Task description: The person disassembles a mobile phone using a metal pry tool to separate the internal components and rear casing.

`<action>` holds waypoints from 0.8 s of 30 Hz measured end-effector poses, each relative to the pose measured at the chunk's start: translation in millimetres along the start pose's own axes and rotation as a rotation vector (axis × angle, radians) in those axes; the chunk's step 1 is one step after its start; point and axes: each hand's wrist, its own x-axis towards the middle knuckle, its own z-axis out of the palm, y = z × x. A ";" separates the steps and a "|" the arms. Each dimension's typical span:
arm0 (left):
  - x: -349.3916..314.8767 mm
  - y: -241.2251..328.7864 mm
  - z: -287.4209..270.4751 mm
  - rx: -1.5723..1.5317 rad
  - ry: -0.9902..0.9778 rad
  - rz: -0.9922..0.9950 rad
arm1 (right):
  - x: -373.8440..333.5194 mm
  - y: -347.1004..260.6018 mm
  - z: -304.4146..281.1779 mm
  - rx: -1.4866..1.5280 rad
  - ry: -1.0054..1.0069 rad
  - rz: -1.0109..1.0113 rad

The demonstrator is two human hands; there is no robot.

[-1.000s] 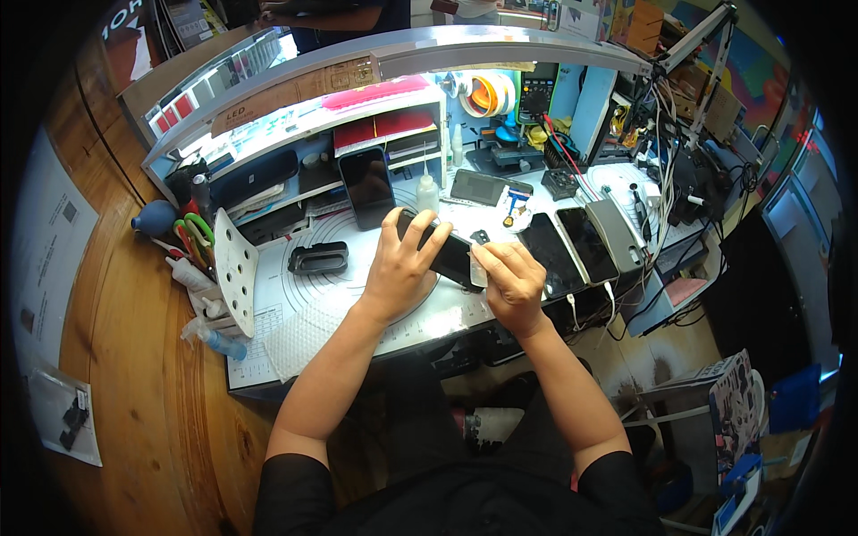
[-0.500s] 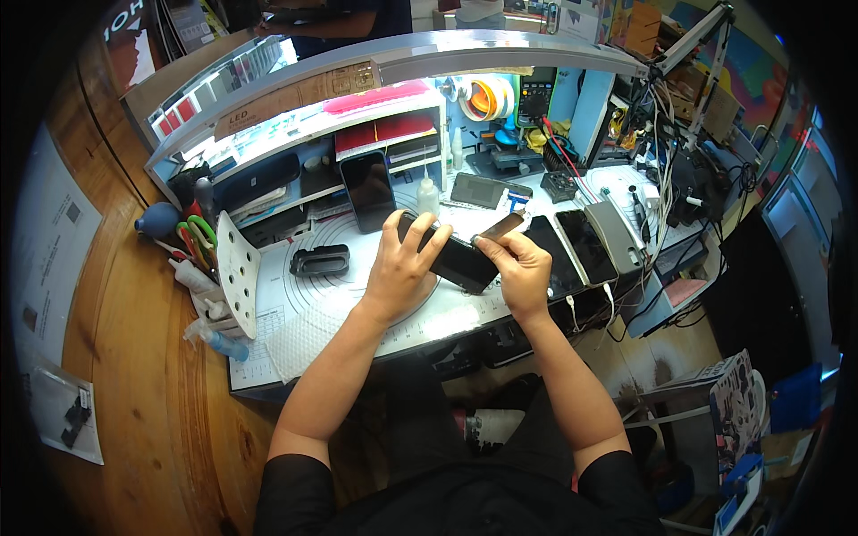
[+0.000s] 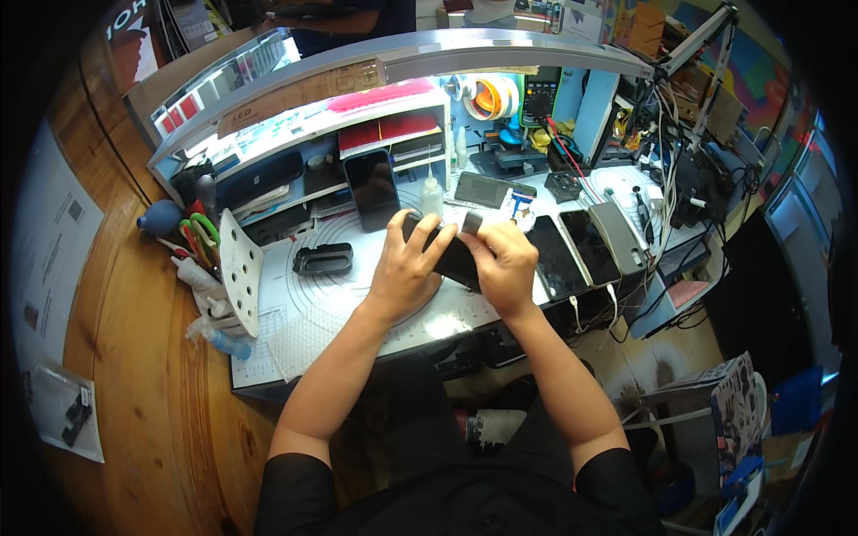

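Observation:
Above the front of the work mat, my left hand grips a black smartphone, its fingers bent over the upper edge. The phone is tilted, and both hands cover part of it. My right hand pinches a thin, flat strip-like blade, dark and shiny, against the phone's upper long edge. Whether the blade's tip is in the seam is hidden by the fingers. Left of my left hand lies a black molded holder. A white dropper bottle stands just beyond the phone.
Another phone leans on the shelf. Two dark phones lie at the right beside white cables. Bubble wrap lies front left, near a white perforated holder. A multimeter stands at the back.
My right hand has slid left along the phone's edge, and the blade has turned more upright. My left hand has hardly moved and keeps its hold on the phone.

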 end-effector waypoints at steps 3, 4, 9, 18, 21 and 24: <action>2.7 2.4 -2.2 0.008 -0.001 0.015 | 8.0 0.9 -1.7 0.253 -0.048 0.343; 2.9 1.4 -1.8 0.007 0.004 0.020 | 10.7 1.7 -2.9 0.329 -0.084 0.472; 3.2 0.4 2.2 -0.014 0.011 -0.007 | 8.3 26.7 0.1 0.466 0.107 0.479; 10.1 -2.8 -5.1 -0.457 0.137 -0.389 | 10.9 98.0 -83.2 -0.620 -0.034 0.519; 13.7 1.8 -14.4 -1.068 -0.025 -0.674 | 8.6 119.1 -95.9 -0.720 -0.094 0.412; 12.6 -5.3 -7.4 -1.573 -0.086 -0.720 | 5.5 124.9 -92.7 -0.746 -0.039 0.270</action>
